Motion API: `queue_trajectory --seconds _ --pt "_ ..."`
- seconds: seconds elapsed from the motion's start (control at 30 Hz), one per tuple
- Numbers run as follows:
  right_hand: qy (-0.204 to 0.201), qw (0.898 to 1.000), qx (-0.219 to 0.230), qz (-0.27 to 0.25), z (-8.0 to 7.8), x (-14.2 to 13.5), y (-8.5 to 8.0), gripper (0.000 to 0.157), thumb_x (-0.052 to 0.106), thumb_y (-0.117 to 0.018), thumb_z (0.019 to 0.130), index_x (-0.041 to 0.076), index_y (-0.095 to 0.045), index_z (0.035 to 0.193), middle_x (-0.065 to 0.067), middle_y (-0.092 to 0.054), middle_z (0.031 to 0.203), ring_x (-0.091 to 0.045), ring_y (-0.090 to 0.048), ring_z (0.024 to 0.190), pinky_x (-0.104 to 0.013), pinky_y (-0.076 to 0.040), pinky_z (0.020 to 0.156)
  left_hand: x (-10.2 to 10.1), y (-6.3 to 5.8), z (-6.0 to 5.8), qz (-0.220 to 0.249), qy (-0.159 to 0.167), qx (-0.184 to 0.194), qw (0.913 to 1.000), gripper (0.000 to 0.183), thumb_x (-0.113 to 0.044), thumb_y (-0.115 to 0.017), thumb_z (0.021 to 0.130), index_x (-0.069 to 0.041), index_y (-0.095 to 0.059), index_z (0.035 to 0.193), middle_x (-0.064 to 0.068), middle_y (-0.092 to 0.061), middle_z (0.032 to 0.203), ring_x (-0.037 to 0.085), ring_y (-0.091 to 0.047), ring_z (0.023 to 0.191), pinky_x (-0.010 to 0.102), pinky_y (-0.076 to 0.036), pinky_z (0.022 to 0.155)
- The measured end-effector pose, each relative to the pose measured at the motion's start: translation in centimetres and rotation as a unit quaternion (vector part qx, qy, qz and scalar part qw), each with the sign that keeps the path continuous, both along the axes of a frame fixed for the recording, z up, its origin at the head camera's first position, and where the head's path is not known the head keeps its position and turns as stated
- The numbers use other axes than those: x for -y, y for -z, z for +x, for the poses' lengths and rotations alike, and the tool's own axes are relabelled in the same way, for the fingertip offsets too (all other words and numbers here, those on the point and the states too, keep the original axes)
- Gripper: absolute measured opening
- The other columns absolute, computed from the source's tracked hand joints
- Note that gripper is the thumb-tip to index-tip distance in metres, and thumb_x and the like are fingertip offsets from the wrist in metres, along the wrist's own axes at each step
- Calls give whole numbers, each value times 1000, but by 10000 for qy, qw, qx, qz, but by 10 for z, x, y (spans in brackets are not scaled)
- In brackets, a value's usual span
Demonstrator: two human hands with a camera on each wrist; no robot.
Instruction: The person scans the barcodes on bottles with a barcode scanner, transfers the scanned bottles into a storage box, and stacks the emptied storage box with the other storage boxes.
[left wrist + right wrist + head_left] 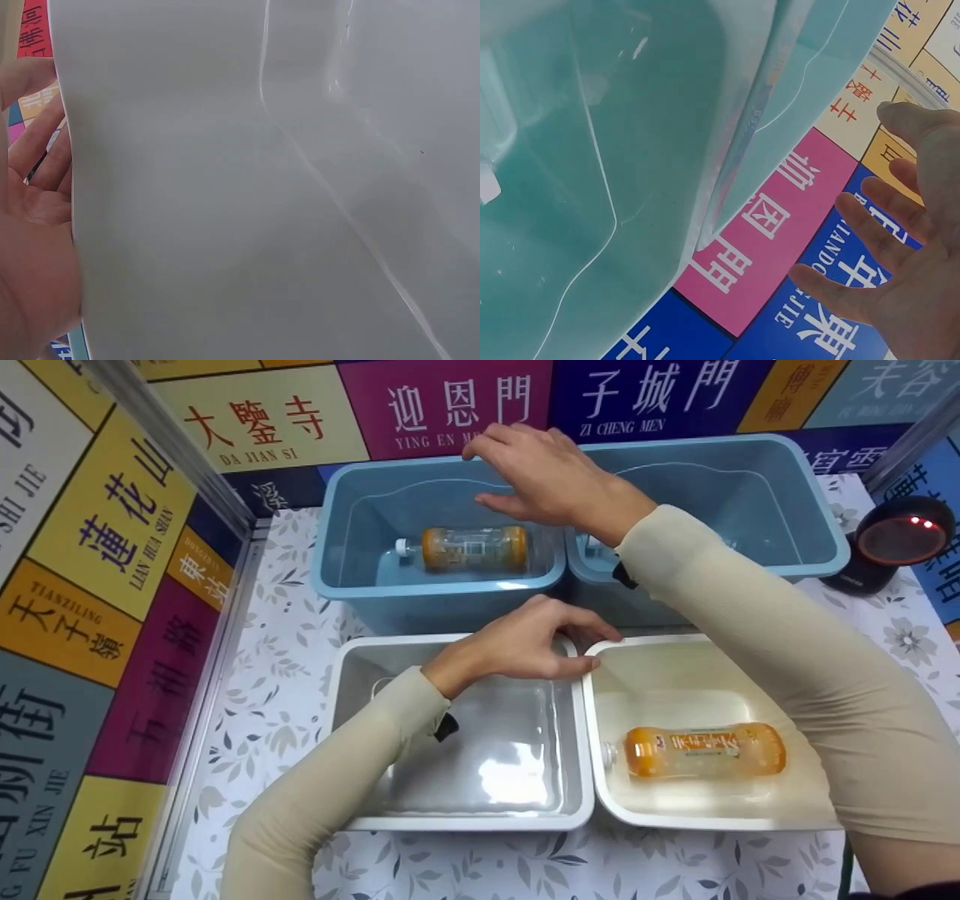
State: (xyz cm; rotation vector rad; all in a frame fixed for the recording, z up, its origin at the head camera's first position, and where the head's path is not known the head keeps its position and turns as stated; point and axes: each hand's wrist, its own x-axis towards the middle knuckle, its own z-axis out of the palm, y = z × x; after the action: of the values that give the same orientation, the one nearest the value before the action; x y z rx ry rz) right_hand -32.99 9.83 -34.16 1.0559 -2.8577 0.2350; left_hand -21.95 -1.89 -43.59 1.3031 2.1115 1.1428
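Observation:
My right hand (544, 476) hovers over the inner ends of two blue bins, fingers spread and holding nothing; in the right wrist view its palm (926, 240) is bare. An orange-labelled plastic bottle (474, 547) lies on its side in the left blue bin (442, 591). My left hand (525, 643) is at the adjoining rims of two white bins, fingers loosely bent, fingertips by the right rim; whether they touch is unclear. Another orange-labelled bottle (705, 750) lies in the right white bin (720, 820). The left white bin (461, 821) holds no bottle that I can see.
In the right blue bin (814, 510), my right arm mostly hides a clear object with a white cap (487, 182). A black device with red lights (892, 540) stands at the right. Printed panels (450, 405) rise behind and left of the floral-covered table (255, 675).

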Motion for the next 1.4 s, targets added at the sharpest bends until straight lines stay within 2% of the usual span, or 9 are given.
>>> queue_trajectory --seconds 0.37,0.67,1.03,1.4 --pt "-271 9993 -142 213 20 -8 -4 54 34 -68 108 11 -53 154 -16 -57 155 -38 -57 141 -57 -51 119 -1 0 0 -57 -42 -17 10000 38 -27 -72 99 -19 -75 136 -8 -78 128 -2 -73 105 19 -59 97" --pt "-356 9992 -61 197 37 -19 -8 56 34 -68 107 13 -52 156 -16 -56 156 -38 -55 143 -56 -51 120 -1 0 1 -35 -54 -153 9999 38 -26 -72 98 -21 -76 135 -8 -79 126 -1 -72 102 20 -59 95" --pt "-583 9978 -311 -59 60 -50 -15 53 30 -72 105 11 -56 152 -15 -59 153 -36 -57 139 -57 -55 114 -2 1 1 105 -47 -173 9998 37 -25 -72 98 -19 -77 134 -6 -81 121 -3 -73 101 20 -59 95" --pt "-450 9984 -269 -189 82 -76 -20 56 27 -75 103 13 -56 153 -13 -59 156 -36 -57 142 -59 -55 114 -3 1 2 60 -71 -92 9999 38 -28 -72 99 -20 -76 136 -8 -80 122 0 -73 101 22 -60 96"
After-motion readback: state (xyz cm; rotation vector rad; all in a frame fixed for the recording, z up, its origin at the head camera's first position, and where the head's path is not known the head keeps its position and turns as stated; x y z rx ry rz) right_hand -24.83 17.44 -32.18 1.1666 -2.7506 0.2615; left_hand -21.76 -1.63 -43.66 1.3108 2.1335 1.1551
